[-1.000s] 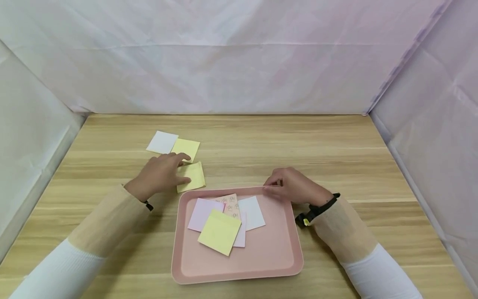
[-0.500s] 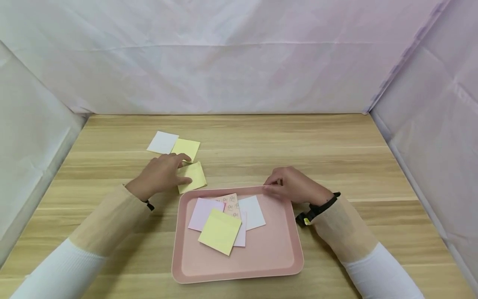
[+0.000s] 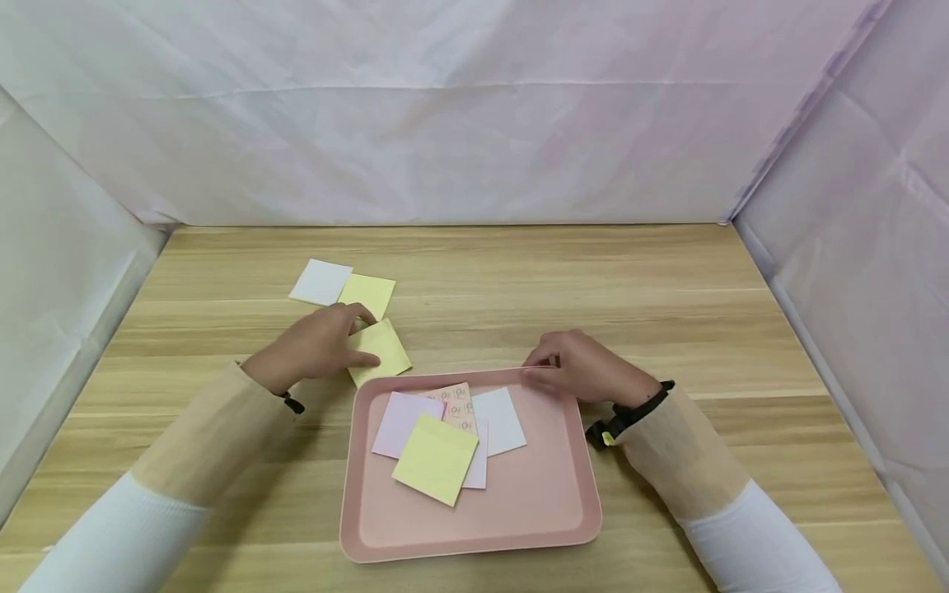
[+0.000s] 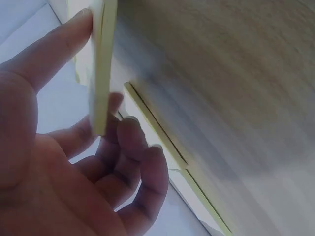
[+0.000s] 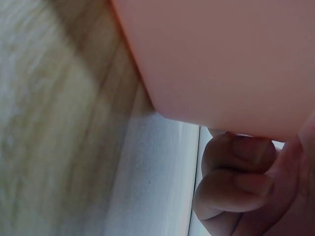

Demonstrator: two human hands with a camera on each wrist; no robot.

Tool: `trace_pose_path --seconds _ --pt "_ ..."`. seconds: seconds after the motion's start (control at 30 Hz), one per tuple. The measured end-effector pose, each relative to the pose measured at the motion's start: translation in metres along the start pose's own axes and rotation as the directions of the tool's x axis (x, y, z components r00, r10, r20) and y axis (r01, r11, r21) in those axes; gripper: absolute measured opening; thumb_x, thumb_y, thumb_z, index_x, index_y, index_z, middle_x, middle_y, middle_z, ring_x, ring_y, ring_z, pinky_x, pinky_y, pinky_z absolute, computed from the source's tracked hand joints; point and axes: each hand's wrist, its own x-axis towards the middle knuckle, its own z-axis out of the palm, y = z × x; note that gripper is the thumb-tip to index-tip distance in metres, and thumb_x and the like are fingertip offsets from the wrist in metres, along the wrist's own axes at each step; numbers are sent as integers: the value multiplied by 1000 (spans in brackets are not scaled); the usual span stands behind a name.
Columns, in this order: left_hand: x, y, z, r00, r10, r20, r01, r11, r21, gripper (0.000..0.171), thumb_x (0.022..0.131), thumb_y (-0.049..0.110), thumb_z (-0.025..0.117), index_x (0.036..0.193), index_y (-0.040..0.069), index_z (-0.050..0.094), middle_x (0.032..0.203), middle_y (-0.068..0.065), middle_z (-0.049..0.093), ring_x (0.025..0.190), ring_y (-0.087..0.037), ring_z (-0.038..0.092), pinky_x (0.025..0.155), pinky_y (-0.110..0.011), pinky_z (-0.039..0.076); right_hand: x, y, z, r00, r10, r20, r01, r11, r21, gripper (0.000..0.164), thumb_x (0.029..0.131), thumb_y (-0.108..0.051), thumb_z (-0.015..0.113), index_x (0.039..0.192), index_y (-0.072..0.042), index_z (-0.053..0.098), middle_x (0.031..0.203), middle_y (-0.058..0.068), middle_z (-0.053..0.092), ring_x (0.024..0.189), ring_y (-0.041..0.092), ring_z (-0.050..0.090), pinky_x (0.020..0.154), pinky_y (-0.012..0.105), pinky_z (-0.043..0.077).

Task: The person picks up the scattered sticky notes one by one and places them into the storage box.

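Note:
My left hand (image 3: 315,342) pinches a yellow sticky note pad (image 3: 381,352) at the tray's back left corner, thumb on its top face. In the left wrist view this pad (image 4: 102,69) appears edge-on between thumb and fingers, tilted and apart from the pads lying on the table. My right hand (image 3: 586,368) grips the back rim of the pink tray (image 3: 544,502) near its right corner, fingers curled behind the wall. Inside the tray lie a yellow pad (image 3: 437,461), a lilac pad (image 3: 400,420), a patterned peach pad (image 3: 458,403) and a white pad (image 3: 504,420), partly overlapping.
Beyond my left hand, a white pad (image 3: 321,282) and another yellow pad (image 3: 369,292) lie edge to edge on the wooden table (image 3: 667,280). White cloth walls (image 3: 474,148) stand at the back and both sides.
The yellow pad in my left hand has turned slightly and lifted, its near edge shifting toward the tray. My right hand and the tray stay in place.

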Motion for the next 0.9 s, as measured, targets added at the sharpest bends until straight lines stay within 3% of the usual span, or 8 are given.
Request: trace_pose_path --seconds 0.23,0.4,0.6,0.9 --pt "0 -1 -1 999 46 5 -46 997 -59 28 86 26 79 96 4 64 77 -5 56 69 -17 49 63 -30 42 -1 1 1 1000 2 1 -2 1000 -1 9 94 -22 71 93 -24 80 88 -7 69 80 8 59 71 26 50" --pt "-2 -1 -3 997 71 -9 -72 993 -95 14 93 21 71 94 9 63 86 -5 60 77 -18 52 70 -32 44 0 2 1 1000 -1 -2 1 1000 -3 9 94 -23 70 93 -24 80 88 -7 69 80 8 60 70 27 50" --pt "-6 2 -12 994 105 -39 -109 988 -106 11 95 20 68 97 10 64 94 -8 68 88 -22 61 77 -38 48 1 2 0 1000 3 -3 -3 1000 -10 10 95 -22 70 93 -24 80 88 -7 69 80 8 59 71 27 49" --pt "-15 13 -39 994 76 -84 -86 988 -127 16 98 25 65 104 11 61 92 -6 62 73 -18 52 70 -34 44 2 6 0 1000 -4 -5 4 1000 -19 10 95 -22 70 94 -23 79 88 -7 69 80 7 59 70 26 49"
